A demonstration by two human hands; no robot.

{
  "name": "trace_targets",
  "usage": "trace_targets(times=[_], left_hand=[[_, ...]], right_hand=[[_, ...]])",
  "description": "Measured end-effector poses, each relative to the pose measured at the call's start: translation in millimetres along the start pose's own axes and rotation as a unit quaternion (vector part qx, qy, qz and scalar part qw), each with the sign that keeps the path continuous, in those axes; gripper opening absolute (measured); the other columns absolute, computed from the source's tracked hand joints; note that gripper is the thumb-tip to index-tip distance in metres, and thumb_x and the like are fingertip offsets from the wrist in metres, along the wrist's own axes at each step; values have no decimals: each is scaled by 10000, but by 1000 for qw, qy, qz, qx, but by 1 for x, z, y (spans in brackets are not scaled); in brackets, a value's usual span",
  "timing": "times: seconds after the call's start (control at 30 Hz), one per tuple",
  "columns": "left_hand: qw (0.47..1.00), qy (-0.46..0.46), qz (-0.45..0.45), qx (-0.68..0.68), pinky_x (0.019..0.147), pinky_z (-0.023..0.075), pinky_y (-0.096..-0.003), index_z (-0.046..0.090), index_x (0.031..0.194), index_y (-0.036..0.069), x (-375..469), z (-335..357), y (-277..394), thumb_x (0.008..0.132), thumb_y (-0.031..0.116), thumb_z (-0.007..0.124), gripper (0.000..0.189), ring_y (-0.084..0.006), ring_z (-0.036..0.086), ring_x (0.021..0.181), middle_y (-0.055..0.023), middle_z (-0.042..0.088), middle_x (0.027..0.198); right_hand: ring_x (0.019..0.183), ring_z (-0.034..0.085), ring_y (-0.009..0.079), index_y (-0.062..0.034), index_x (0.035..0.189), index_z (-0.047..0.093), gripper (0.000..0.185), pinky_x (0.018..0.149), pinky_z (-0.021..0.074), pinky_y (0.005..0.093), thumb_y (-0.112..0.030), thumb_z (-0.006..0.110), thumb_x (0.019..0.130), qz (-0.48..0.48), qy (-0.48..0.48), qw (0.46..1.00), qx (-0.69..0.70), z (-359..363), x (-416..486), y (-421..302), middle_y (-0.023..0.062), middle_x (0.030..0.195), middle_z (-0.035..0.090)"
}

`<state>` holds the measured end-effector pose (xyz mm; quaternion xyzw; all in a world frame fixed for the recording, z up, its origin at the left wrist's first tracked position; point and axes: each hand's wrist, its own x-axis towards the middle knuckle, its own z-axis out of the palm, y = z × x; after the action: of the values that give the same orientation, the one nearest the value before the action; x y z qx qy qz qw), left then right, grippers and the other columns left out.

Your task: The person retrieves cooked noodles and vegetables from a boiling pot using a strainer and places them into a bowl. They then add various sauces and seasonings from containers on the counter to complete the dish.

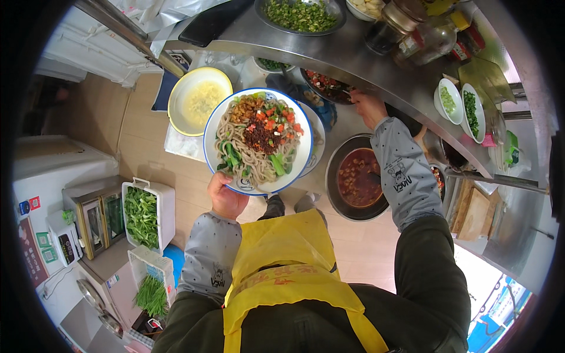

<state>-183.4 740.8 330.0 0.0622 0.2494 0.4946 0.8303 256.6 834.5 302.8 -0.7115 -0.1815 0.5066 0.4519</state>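
My left hand (pixel 227 198) grips the near rim of a white bowl (pixel 212 145) with a blue edge, thumb on top. Noodles (pixel 251 165) fill it, topped with dark chilli, brown minced topping, diced red pieces and leafy greens. Under the shelf, my right hand (pixel 368 107) is closed around the handle of what looks like a spoon (pixel 345 91). The spoon's far end reaches into a dark bowl of diced red topping (pixel 326 81), partly hidden by the shelf edge. Behind the noodle bowl, another white bowl (pixel 317 128) is mostly covered.
A yellow-rimmed bowl of pale soup (pixel 201 99) stands left of the noodles. Beside my right forearm is a pot of red stew (pixel 358 176). The steel shelf (pixel 247 33) overhangs the counter, carrying chopped greens (pixel 302 15) and jars (pixel 393 26). Leafy vegetables fill a tub (pixel 165 212).
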Motion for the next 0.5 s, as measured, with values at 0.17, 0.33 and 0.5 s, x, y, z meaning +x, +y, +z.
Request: trace_targets(times=[0.17,0.33,0.5], left_hand=[[1000,-7,-1,6,1104,431,-451,544,1359,14,11,6,-2,797,182,489,589,-299,579,1250,-118,621,1345],[999,-26,-21,-3,1106,425,-460,552,1358,26,24,7,-6,793,183,499,589,-297,576,1257,-105,628,1342],[998,-46,-35,-17,1098,433,-476,551,1357,23,30,5,-9,786,182,498,595,-303,580,1255,-109,627,1342]], right_hand=[[586,440,70,-32,1095,657,209,496,312,221,-41,671,887,-37,-10,997,74,2,-37,-11,5,840,599],[576,441,61,34,1115,632,224,490,318,216,11,652,893,-100,-40,990,93,5,-81,-19,35,855,599],[682,557,106,9,1079,687,191,570,408,242,-55,654,903,-144,-35,988,-41,21,-154,-27,32,884,643]])
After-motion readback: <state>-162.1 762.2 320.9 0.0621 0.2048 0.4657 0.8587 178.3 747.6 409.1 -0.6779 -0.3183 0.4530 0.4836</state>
